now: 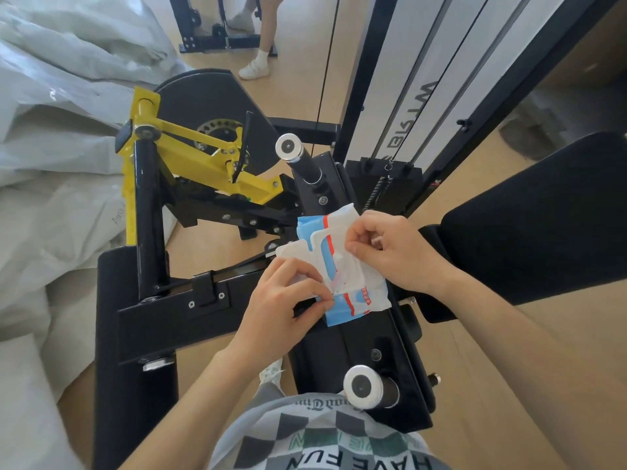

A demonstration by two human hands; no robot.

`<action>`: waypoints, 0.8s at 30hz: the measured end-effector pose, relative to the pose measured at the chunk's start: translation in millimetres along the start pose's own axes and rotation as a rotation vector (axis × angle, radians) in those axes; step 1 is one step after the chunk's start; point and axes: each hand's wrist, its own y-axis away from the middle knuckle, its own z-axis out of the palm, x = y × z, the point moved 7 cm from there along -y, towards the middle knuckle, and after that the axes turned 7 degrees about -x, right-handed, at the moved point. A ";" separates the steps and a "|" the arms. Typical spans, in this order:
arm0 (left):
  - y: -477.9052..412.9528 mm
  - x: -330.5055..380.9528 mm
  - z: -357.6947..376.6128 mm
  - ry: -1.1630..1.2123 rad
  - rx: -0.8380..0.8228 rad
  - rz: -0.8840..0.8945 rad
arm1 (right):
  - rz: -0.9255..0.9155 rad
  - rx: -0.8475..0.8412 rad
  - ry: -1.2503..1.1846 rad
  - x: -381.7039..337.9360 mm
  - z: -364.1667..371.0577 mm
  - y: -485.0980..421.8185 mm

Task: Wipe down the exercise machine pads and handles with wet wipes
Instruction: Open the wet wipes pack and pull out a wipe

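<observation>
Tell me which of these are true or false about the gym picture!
1. The left hand and the right hand both hold the wipes pack. True.
2. The pack is green. False: it is blue and white with red stripes.
3. The machine has a yellow part. True.
4. A hand is wiping the big cushion. False: neither hand touches the black pad.
5. Someone in white shoes stands farther back. True.
</observation>
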 end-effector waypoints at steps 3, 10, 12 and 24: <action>-0.4 0.8 -0.6 -0.006 0.007 -0.002 | -0.016 0.054 0.028 -1.4 -6.4 2.1; -1.3 0.7 -1.2 -0.016 -0.008 0.003 | -0.042 0.093 0.296 -6.0 9.5 9.5; -0.8 0.6 -1.3 -0.016 -0.006 0.000 | -0.038 0.088 0.298 -5.8 12.7 7.8; -0.6 3.4 1.7 -0.016 -0.017 -0.002 | 0.155 0.007 -0.577 13.2 4.7 9.8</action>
